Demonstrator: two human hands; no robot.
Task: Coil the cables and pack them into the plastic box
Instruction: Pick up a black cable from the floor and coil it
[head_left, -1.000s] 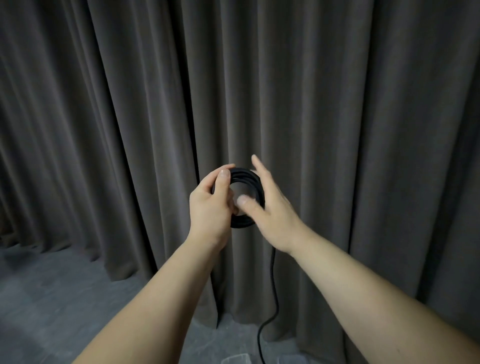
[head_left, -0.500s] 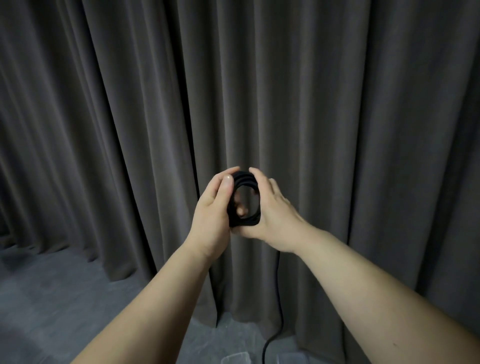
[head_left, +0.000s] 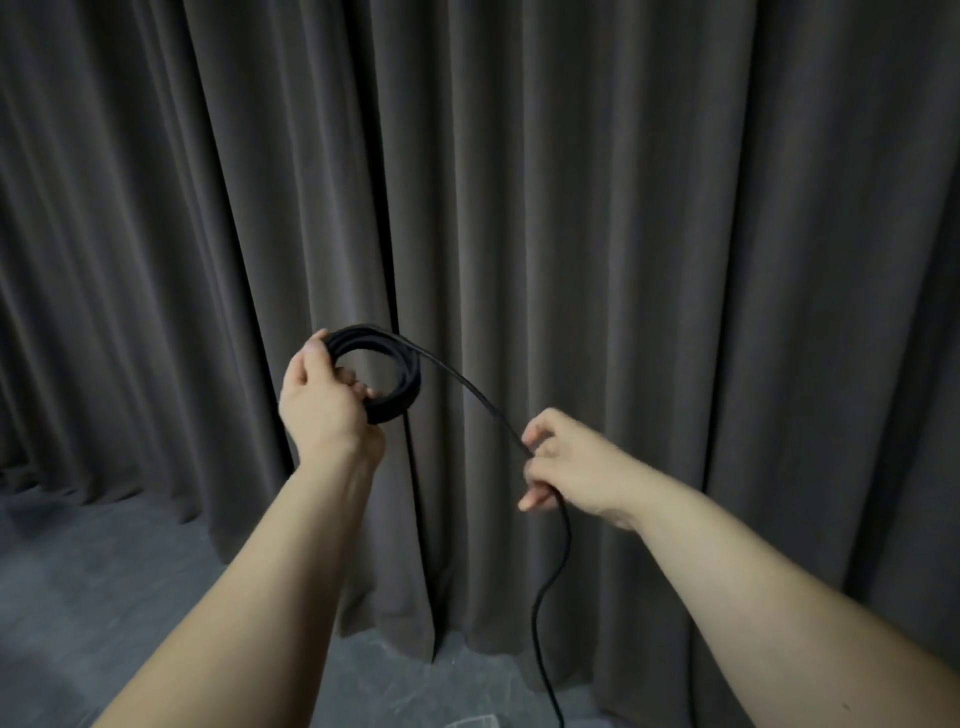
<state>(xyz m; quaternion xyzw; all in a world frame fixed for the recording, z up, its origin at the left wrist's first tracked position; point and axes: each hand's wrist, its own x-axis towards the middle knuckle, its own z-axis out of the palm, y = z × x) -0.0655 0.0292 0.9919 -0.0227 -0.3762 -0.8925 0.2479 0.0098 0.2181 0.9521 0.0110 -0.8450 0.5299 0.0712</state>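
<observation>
A black cable is wound into a small round coil (head_left: 402, 371) held up in front of the curtain. My left hand (head_left: 324, 400) grips the coil's left side, thumb on top and fingers through the ring. From the coil's top a loose strand of the cable (head_left: 470, 387) runs down to the right into my right hand (head_left: 563, 460), which holds it between curled fingers. Below that hand the cable hangs down and leaves the frame at the bottom edge. A sliver of clear plastic (head_left: 475, 722), perhaps the box, shows at the bottom edge.
A dark grey pleated curtain (head_left: 623, 208) fills the background and reaches the floor. Grey floor (head_left: 78, 571) shows at the lower left.
My right hand has left the coil and slid down to the right along the loose strand. My left hand has moved the coil left and tilted it flatter.
</observation>
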